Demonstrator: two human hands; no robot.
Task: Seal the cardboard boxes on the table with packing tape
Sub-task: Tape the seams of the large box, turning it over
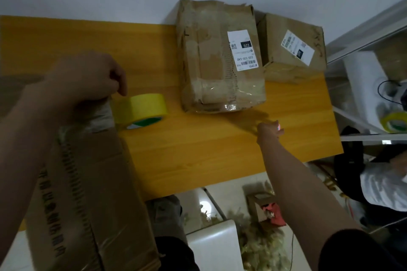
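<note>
near box [88,193] gripped by left hand [88,81] | tape roll [141,110] beside | right hand [269,131] loose, empty

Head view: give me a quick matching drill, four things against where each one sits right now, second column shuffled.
Things:
1. yellow tape roll
2. large box
3. small box
4. second tape roll

Places:
A. on the shelf at the right, off the table
B. far right corner of the table, against the wall
C. on the table beside the left hand
D. middle of the table, just beyond the reaching right hand

Pairs: 1-C, 2-D, 3-B, 4-A
</note>
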